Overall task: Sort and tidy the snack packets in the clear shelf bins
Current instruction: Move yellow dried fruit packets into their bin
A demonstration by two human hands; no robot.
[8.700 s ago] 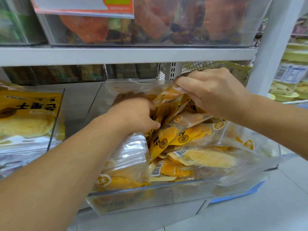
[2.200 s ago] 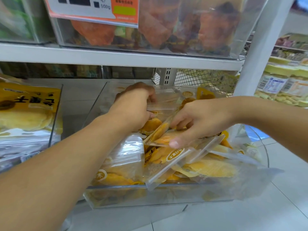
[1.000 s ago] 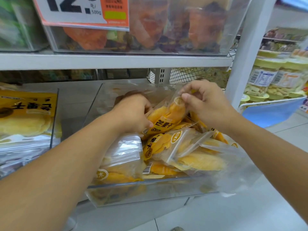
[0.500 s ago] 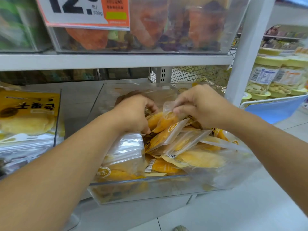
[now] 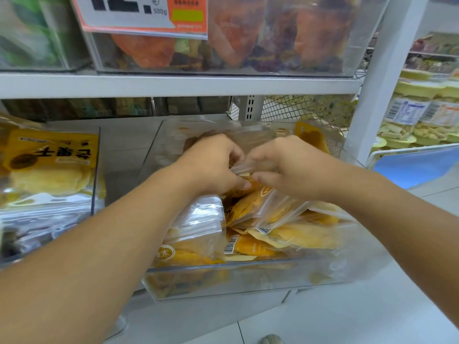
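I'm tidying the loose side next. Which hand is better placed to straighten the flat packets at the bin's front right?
Right hand: it's directly above the flat packets; left hand sits over the upright stack.

Up top, an orange-and-white price tag [image 5: 139, 13] (big black digits, cut off). At right, a white post [image 5: 382, 78], lidded jars [image 5: 409, 112], a blue tray [image 5: 412, 167]; behind, wire mesh [image 5: 298, 108].

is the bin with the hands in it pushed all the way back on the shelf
No, the clear bin juts out past the shelf's front edge, with both hands, left and right, in it.
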